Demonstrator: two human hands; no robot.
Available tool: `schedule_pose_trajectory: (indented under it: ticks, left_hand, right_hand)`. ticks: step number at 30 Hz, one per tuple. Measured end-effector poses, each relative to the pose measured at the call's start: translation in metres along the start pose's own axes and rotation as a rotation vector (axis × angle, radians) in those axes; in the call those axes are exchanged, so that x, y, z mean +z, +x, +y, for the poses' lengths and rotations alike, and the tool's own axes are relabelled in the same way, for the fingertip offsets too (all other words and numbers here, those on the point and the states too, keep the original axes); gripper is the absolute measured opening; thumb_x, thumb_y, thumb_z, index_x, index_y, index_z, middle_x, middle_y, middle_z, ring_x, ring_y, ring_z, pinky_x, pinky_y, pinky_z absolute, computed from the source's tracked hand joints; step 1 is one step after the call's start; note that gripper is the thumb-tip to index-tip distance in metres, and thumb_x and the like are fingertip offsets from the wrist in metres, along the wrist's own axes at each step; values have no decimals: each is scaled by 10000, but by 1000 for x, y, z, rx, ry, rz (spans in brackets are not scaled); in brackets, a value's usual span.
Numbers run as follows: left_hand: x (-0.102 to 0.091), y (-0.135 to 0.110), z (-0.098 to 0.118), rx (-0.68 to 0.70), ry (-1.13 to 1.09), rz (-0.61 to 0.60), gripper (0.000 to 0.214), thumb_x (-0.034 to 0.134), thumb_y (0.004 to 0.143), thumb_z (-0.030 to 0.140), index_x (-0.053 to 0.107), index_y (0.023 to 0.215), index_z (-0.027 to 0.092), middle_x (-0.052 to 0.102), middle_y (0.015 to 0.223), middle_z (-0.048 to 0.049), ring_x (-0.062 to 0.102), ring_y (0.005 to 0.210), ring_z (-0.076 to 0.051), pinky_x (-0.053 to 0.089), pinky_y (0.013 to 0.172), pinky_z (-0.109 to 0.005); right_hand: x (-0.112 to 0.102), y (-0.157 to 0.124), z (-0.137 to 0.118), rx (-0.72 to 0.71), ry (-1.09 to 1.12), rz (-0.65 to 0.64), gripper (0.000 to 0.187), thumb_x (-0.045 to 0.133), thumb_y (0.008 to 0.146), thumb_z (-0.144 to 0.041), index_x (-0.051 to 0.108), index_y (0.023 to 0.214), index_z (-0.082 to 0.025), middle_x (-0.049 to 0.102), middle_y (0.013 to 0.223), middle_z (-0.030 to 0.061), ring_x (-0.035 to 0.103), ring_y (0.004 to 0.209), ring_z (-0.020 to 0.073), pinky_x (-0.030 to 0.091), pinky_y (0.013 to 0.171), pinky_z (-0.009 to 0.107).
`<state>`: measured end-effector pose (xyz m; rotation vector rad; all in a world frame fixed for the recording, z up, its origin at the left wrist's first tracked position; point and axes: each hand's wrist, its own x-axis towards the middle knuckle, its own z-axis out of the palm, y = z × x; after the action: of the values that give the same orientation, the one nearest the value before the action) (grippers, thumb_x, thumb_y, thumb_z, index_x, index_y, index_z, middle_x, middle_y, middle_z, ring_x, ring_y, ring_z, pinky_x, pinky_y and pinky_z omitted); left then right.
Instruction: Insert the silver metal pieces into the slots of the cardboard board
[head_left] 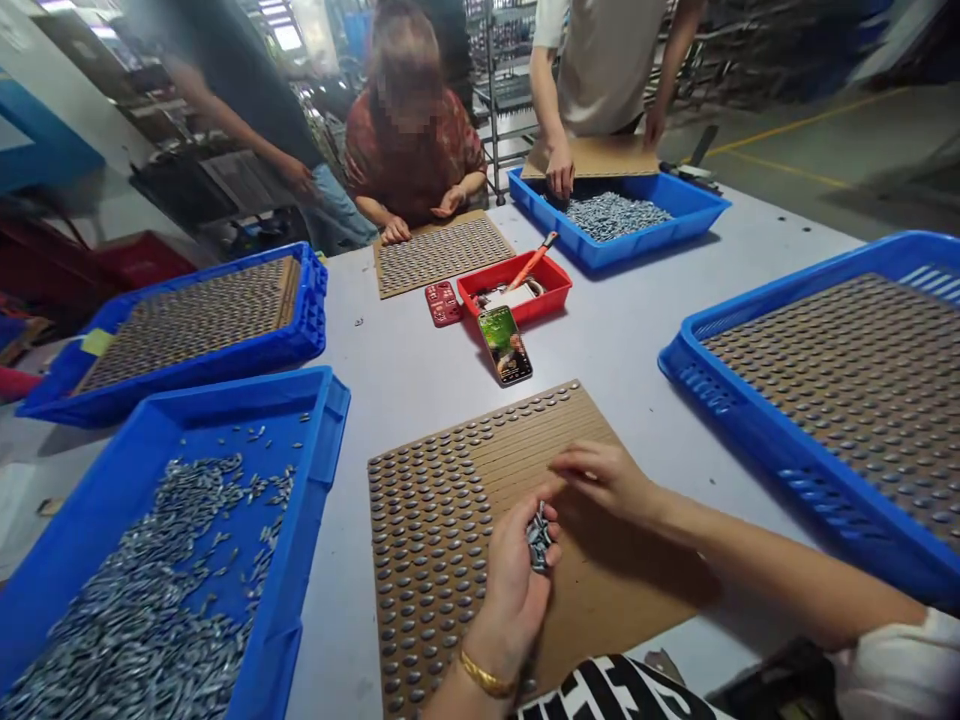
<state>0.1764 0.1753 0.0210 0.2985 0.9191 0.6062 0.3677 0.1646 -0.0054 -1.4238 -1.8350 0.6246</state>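
My left hand point(517, 570), with a gold bracelet point(486, 676) at its wrist, is cupped around a handful of small grey metal pieces point(538, 540). Just beyond its fingertips is my right hand point(604, 480), its fingers drawn together over the board; whatever they pinch, if anything, is too small to make out. Beneath both hands lies a ridged cardboard sheet point(585, 620). Rows of shiny oval metal pieces point(427, 540) cover its left side and run along its far edge, while bare grooves show in the middle.
A blue bin point(319, 480) of loose metal pieces stands at left. Filled boards lie in a blue crate point(315, 310) behind it and a blue basket point(694, 350) at right. A phone point(505, 345) leans against a red tray point(559, 295). Co-workers stand or sit across the table.
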Motion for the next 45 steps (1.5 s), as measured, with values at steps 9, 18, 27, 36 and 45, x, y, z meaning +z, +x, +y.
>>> schedule_pose_trajectory:
  ticks: [9,18,27,36,45]
  left_hand:
    - [0,-1,3,-42,-27,17,254,689,701,171,598,936,137,584,744,-19,498,562,-64,274,399,-139]
    - [0,2,3,-42,-33,-6,227,721,703,178,636,905,119,618,754,-41,534,603,-73,351,445,-147]
    - [-3,0,5,10,-46,7,235,733,694,163,634,904,126,653,816,-65,565,615,-84,375,454,-153]
    - [-9,0,9,109,-59,-6,264,778,675,202,642,885,116,631,753,-34,557,624,-76,396,497,-153]
    - [-27,-5,9,151,-156,44,279,799,659,240,601,824,131,596,739,-15,514,600,-65,336,447,-147]
  right_hand:
    - [-46,36,113,116,-395,139,240,450,919,-259,677,919,-181,646,883,84,596,807,189,458,735,295]
    - [-48,36,121,118,-489,94,256,455,913,-250,699,938,-175,623,933,92,582,802,186,453,722,283]
    - [-48,36,104,138,-547,101,255,445,908,-219,690,975,-194,644,970,97,594,857,209,461,741,307]
    - [2,12,-28,112,227,-96,203,560,892,-344,658,1013,-214,666,921,55,602,744,146,483,620,258]
    - [50,17,-52,394,746,-48,241,665,814,-404,608,883,-180,655,768,6,638,685,148,506,621,267]
